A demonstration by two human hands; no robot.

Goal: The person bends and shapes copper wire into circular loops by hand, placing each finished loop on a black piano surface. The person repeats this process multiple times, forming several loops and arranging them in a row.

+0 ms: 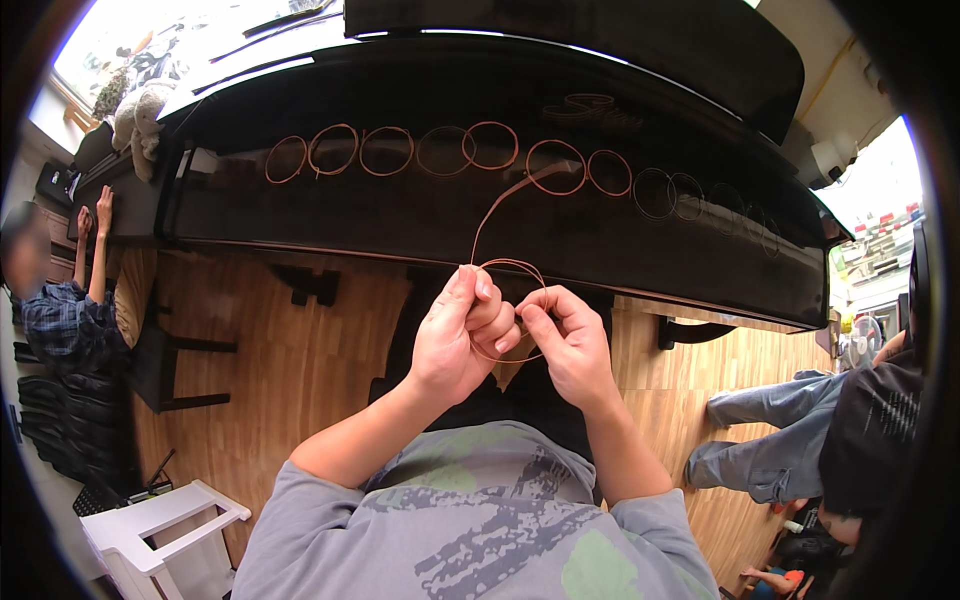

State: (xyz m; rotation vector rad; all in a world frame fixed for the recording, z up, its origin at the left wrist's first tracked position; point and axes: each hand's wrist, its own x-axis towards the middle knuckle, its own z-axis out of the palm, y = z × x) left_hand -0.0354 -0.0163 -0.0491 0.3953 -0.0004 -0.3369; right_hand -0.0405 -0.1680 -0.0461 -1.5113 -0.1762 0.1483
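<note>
In front of my chest, both hands hold a thin coiled copper-coloured wire (516,261), a loop about as wide as a hand. My left hand (455,335) is closed around the loop's left side, thumb raised against the index finger. On the right side, my right hand (572,345) pinches the wire between thumb and fingers. A loose tail rises from near the left thumb and bends right towards the glossy black piano-like surface (330,212). Several copper-coloured wire rings (517,146) lie on that surface in a row. Farther right are thinner, greyish rings (636,193), the last ones faint.
A person (75,320) in a checked shirt sits at the far left beside a black stool (160,370). At the right is another person in jeans (770,440). A white stand (165,530) occupies the lower left. Wooden flooring (270,350) runs below.
</note>
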